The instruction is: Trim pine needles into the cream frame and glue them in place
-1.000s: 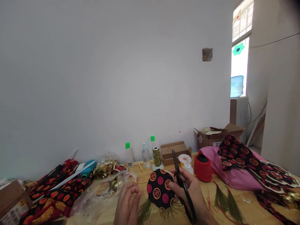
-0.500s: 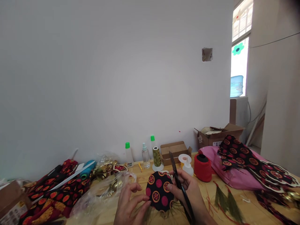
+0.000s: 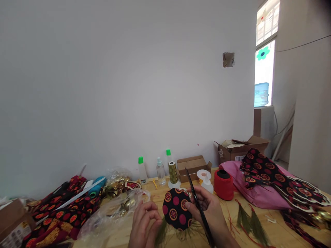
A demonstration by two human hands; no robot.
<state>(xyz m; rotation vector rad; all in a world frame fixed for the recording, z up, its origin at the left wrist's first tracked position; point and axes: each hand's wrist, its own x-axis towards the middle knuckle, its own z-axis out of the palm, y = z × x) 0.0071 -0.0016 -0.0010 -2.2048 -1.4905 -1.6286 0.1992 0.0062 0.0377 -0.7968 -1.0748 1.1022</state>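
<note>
My right hand [image 3: 207,208] holds a pair of black scissors [image 3: 197,203], blades pointing up, lying across the palm. Its thumb and fingers also pinch the right edge of a round black fabric piece [image 3: 176,210] with orange and magenta circles. A pale trim shows along the top edge of this piece. My left hand [image 3: 146,222] is just left of the fabric, apart from it, fingers curled and thumb drawn in to the index finger. Whether anything is between them is hidden. Green tassel threads [image 3: 161,232] hang beside the left thumb and below the fabric.
Green tassels [image 3: 250,220] and a red thread cone [image 3: 223,185] lie to the right. Behind stand a green thread spool [image 3: 172,173], bottles [image 3: 160,174] and a small carton [image 3: 193,168]. Plastic bags [image 3: 106,217] and patterned cloth [image 3: 69,213] cover the left; pink cloth [image 3: 248,189] the right.
My left hand has let go of the fabric's lower left edge and drawn back slightly to the left. The round piece has shifted a little; the scissors have turned more edge-on.
</note>
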